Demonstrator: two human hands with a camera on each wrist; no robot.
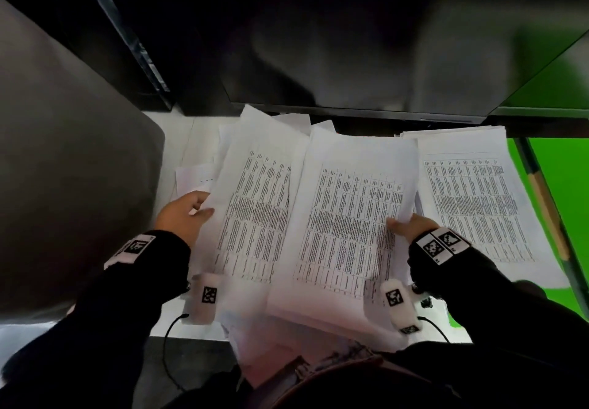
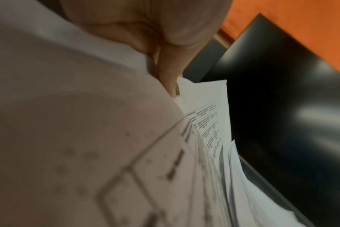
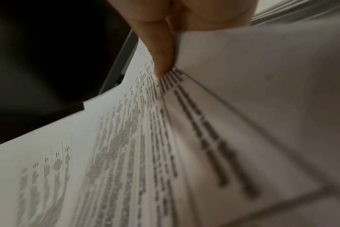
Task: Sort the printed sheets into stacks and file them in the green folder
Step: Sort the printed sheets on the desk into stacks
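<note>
Both grips pinch printed sheets over the messy pile [image 1: 271, 128] on the surface: left hand [image 1: 183, 214] on the left sheet [image 1: 255, 204], right hand [image 1: 411, 225] on the middle sheet [image 1: 353, 217], green folder [image 1: 561, 185] at right; thin edge-pinches risk slipping, drooping pages snagging loose ones and mixing the sorted stack [image 1: 478, 198].

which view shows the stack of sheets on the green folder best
The head view: the stack lies whole on the green folder, right of the right hand. The wrist views show only held sheets up close, blurred.

both hands [image 1: 183, 214] [image 1: 411, 225] pinching paper edges
</note>
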